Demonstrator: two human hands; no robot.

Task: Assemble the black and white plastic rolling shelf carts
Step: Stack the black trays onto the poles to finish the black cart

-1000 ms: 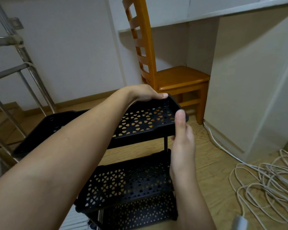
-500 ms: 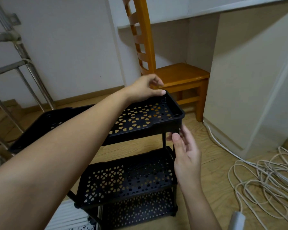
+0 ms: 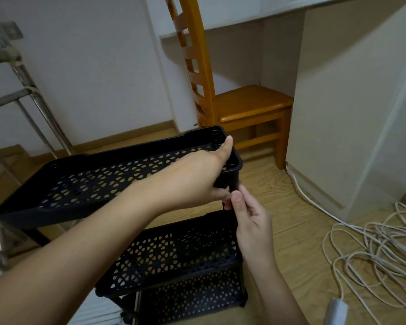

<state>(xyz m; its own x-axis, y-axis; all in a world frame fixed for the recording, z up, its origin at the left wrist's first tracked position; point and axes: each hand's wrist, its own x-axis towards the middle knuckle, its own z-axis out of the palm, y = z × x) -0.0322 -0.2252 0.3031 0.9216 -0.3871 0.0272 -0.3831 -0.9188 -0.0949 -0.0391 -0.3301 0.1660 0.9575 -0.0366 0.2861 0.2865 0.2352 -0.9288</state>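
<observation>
A black plastic cart stands on the wooden floor, with a perforated middle shelf [image 3: 174,252] and a lower shelf [image 3: 192,299] under it. The black top shelf [image 3: 99,184] sits tilted above them, its left end lower. My left hand [image 3: 197,179] grips the top shelf's near right corner, thumb over the rim and fingers below. My right hand [image 3: 246,216] pinches the black support pole [image 3: 233,187] just beneath that corner socket. Most of the pole is hidden by both hands.
A wooden chair [image 3: 244,104] stands close behind the cart, under a desk. A beige cabinet side [image 3: 352,113] rises at right. White cable [image 3: 373,254] lies coiled on the floor at right. A metal ladder frame [image 3: 26,90] leans at left. Part of a white shelf [image 3: 99,313] shows below.
My left hand moved from the shelf's far right corner to its near right corner. My right hand closed on the pole beneath it. The top shelf's left end dropped lower.
</observation>
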